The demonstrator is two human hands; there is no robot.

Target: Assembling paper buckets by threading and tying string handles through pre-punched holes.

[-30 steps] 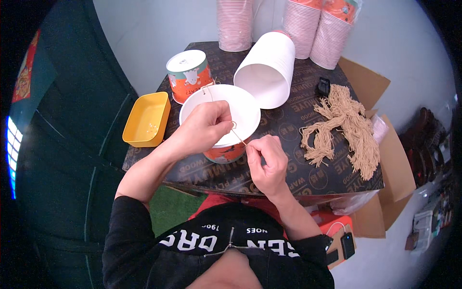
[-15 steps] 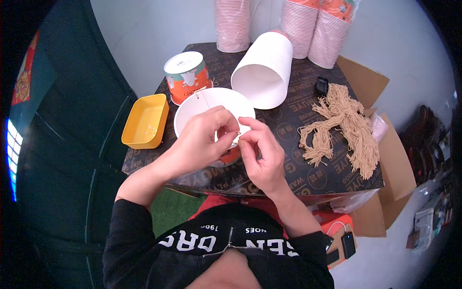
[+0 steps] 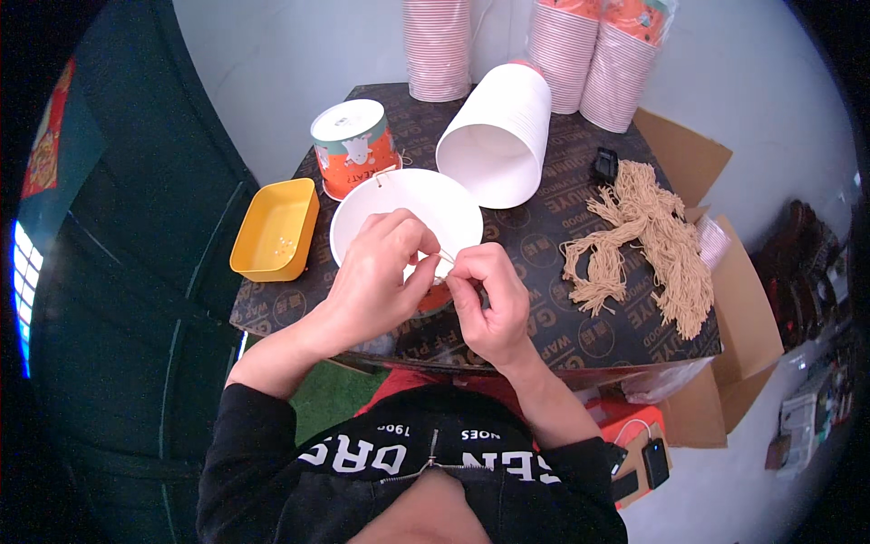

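My left hand (image 3: 376,276) and my right hand (image 3: 485,299) meet fingertip to fingertip over a white paper bowl (image 3: 399,204) with an orange printed outside. Both pinch a thin tan string (image 3: 446,258) at the bowl's near rim. A second bit of string shows at the bowl's far rim. The bowl stands on a dark printed cardboard table top (image 3: 535,245), right in front of me.
An upside-down orange printed bowl (image 3: 352,145) stands behind the white one. A stack of white bowls (image 3: 498,136) lies on its side. A bundle of tan strings (image 3: 648,240) lies at right. A yellow tray (image 3: 275,229) sits at left. Tall cup stacks (image 3: 562,50) stand at the back.
My right hand has come up from the table edge to meet my left hand at the bowl's near rim. The bowl has shifted slightly toward me.
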